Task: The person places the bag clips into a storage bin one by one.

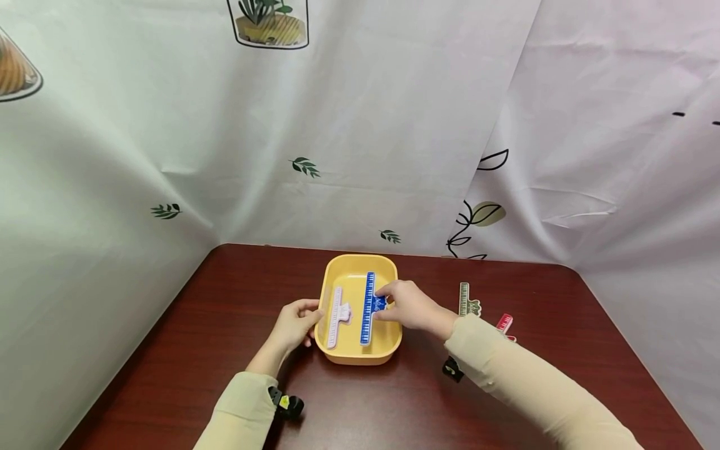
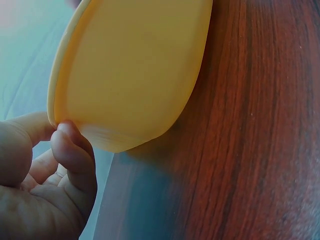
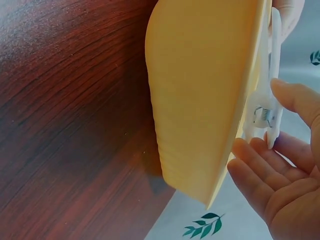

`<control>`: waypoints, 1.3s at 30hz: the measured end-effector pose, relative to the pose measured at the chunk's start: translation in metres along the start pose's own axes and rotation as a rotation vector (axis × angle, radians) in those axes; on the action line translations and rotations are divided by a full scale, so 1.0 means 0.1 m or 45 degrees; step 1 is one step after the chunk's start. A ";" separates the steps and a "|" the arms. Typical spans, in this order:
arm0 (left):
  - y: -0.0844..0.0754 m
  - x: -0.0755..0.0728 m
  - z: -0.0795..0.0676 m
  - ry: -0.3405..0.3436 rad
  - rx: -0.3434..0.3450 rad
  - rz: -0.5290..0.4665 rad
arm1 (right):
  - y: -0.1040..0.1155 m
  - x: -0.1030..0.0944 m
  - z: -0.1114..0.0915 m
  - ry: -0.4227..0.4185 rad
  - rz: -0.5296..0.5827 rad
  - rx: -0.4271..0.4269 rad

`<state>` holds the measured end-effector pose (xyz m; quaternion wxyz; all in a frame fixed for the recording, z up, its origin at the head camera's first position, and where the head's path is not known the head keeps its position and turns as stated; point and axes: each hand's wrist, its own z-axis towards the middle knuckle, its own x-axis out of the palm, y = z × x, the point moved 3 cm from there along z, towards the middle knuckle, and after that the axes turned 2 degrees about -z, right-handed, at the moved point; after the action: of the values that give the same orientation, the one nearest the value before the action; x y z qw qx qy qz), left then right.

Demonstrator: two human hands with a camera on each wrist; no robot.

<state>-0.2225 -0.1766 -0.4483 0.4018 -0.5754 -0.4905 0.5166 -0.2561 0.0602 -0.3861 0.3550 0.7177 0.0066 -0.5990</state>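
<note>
My left hand (image 1: pixel 294 322) pinches the left rim of a yellow plastic tray (image 1: pixel 351 269) between thumb and fingers. The left wrist view shows this hand (image 2: pixel 60 175) at the tray's (image 2: pixel 135 75) edge. Over the tray's right half, my right hand (image 1: pixel 413 304) holds a blue ruler-shaped clip (image 1: pixel 367 312) by its handle, thumb and index finger on either side. From the right wrist, the clip's spring hinge (image 3: pixel 263 115) shows at the rim, beside the hand (image 3: pixel 290 175). A pale pink ruler-shaped clip (image 1: pixel 335 319) lies in the tray's left half.
Right of the tray, a green ruler-shaped clip (image 1: pixel 464 299) and a red one (image 1: pixel 504 323) lie on the dark wooden table (image 1: pixel 247 281); my right sleeve partly covers them. White printed cloth (image 1: pixel 365 125) hangs behind the table.
</note>
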 end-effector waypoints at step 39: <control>-0.06 0.01 -0.03 0.027 0.011 -0.009 | 0.21 0.26 0.17 0.115 -0.235 -0.114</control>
<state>-0.2205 -0.1744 -0.4427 0.4113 -0.5774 -0.4861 0.5110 -0.2539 0.0253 -0.3990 0.3294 0.7237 0.1156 -0.5953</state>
